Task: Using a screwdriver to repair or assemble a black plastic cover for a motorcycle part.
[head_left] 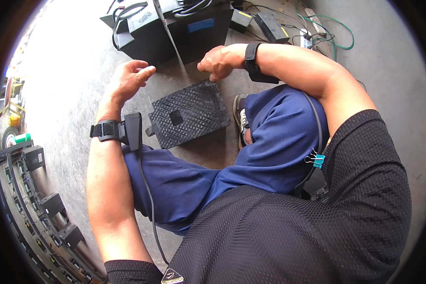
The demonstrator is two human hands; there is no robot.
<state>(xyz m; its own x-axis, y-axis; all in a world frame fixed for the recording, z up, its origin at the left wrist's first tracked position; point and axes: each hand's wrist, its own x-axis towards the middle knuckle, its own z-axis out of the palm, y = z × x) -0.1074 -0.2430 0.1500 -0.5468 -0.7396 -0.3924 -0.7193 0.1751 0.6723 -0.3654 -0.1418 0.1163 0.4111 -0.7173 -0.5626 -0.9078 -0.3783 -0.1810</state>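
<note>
My left hand [131,78] is raised over the concrete floor, its thumb and fingers stretched out and apart, with nothing in it. Beyond my knees, my right hand [218,62] hangs with bent fingers just past the far right corner of a black ridged block [194,111]. A small gap shows between its thumb and fingers, and I see no object there. The block has a diagonal tread pattern, a square hole and a small tab at its left side. It rests on the floor between my feet. Between my hands, a thin pale strap [169,33] slants down from above toward the block.
A large black case [184,35] with cables on top stands ahead. To its right lie black power adapters [271,27], a power strip [315,22] and a green cable [351,40]. Racks with small black boxes [52,204] line the left. Cables run from my wrist-strapped devices [132,131].
</note>
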